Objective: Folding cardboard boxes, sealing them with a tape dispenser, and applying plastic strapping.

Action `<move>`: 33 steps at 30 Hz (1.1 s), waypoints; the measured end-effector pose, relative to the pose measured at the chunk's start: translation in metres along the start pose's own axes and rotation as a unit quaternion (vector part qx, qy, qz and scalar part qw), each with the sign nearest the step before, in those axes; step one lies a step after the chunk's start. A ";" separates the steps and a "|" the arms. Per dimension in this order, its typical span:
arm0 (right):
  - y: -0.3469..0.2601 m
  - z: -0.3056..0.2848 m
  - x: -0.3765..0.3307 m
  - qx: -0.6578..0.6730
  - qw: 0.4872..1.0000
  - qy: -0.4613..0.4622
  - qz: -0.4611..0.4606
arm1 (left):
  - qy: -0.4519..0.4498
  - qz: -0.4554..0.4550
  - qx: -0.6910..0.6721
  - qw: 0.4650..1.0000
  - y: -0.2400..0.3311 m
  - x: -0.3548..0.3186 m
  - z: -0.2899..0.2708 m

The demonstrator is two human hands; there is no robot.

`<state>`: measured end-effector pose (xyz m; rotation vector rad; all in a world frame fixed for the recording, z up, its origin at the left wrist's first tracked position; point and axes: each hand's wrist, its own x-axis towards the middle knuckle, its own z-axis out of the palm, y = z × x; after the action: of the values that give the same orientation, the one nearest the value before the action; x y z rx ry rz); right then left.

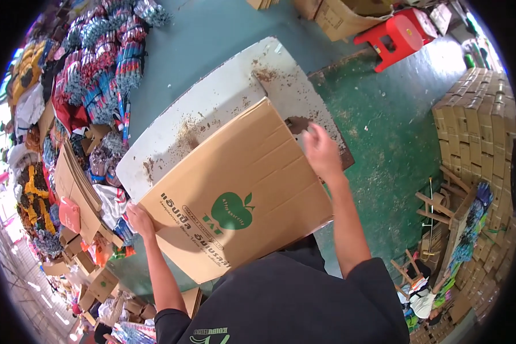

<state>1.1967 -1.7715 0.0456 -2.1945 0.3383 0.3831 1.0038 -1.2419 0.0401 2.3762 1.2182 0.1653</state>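
Note:
A brown cardboard box [252, 166], folded flat, lies tilted in front of me, with a green apple print and dark lettering on its face. My left hand [139, 221] is closed on its left corner, fingers partly hidden behind the board. Beside the right edge is my right hand [323, 153], its fingers bent and slightly blurred; whether they touch or grip the board I cannot make out. Under the far part of the box stands a pale worktable [183, 129] with brown worn patches on its top.
Bundles of folded umbrellas [103, 63] pile up at the left, near leaning cardboard sheets [77, 183]. A red plastic stool [393, 40] and an open carton [341, 20] stand far right. Stacked cartons [476, 123] line the right side, with a wooden rack [450, 212] before them.

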 end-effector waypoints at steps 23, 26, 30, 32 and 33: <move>-0.050 0.077 -0.017 -0.214 0.898 0.106 -0.369 | 0.159 0.115 0.032 0.980 0.044 -0.134 0.020; -0.057 0.086 -0.036 -0.316 0.868 0.129 -0.360 | 0.179 0.083 0.037 0.980 0.038 -0.136 0.013; -0.044 0.102 -0.066 -0.368 0.851 0.129 -0.352 | 0.190 0.072 -0.045 0.978 0.031 -0.141 0.012; -0.035 0.118 -0.086 -0.369 0.852 0.123 -0.351 | 0.207 0.060 -0.078 0.973 0.020 -0.139 0.005; -0.030 0.124 -0.101 -0.376 0.851 0.110 -0.350 | 0.198 0.059 -0.195 0.959 0.007 -0.142 0.002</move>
<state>1.0967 -1.6445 0.0335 -2.9248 -0.6076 -0.1964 0.9240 -1.3592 0.0554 2.1193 1.0831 0.8742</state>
